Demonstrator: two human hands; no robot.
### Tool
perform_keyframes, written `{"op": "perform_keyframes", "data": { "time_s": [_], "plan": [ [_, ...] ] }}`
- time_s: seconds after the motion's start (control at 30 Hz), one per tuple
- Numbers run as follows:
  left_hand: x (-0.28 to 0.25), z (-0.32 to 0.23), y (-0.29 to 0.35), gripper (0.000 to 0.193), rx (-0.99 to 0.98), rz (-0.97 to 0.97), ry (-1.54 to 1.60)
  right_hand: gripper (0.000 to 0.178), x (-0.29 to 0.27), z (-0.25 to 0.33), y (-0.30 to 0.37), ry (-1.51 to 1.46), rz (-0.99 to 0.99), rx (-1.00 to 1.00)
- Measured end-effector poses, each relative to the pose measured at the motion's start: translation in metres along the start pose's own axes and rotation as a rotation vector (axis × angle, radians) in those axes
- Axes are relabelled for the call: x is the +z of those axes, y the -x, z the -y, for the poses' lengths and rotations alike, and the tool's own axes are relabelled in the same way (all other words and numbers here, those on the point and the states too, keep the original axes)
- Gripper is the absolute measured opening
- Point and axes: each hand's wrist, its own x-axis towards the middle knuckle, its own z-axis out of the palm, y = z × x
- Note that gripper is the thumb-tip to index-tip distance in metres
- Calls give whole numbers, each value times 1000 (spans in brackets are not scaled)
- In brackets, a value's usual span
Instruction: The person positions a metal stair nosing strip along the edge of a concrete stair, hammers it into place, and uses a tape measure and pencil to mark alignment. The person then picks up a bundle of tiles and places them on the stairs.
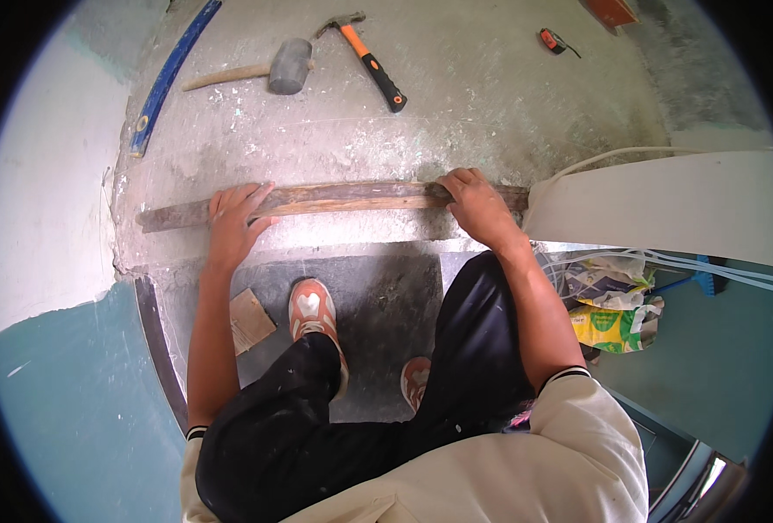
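Note:
A long, weathered wooden board [343,200] lies crosswise on the rough concrete floor before me, close to the floor's near edge. My left hand [234,225] is closed around the board near its left end, fingers over the far side and thumb on the near side. Toward the right end my right hand [481,211] grips it, with the fingertips bent over the far edge. Beyond the board lie a rubber mallet [291,67] with a wooden handle and a claw hammer [373,68] with an orange and black grip.
A blue spirit level [170,74] rests along the left wall [64,192]. Far right is a small red and black tape measure [557,42]. A white panel [665,202] with cables stands at the right, above colourful bags [615,322]. A wood piece [251,321] lies beside my left shoe.

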Motion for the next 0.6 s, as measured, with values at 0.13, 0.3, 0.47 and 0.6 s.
{"op": "perform_keyframes", "data": {
  "time_s": [0.13,0.3,0.47,0.6],
  "plan": [
    [2,-3,-2,64,5,-30,0,44,-1,-1,2,-32,5,21],
    [1,2,1,63,0,-29,14,43,-1,3,-1,-8,-3,-6],
    [2,-2,-2,63,2,-25,2,41,2,-2,3,5,-51,-21],
    [2,1,-2,63,13,-15,-8,39,4,-1,1,22,-72,-58]
  ]
}}
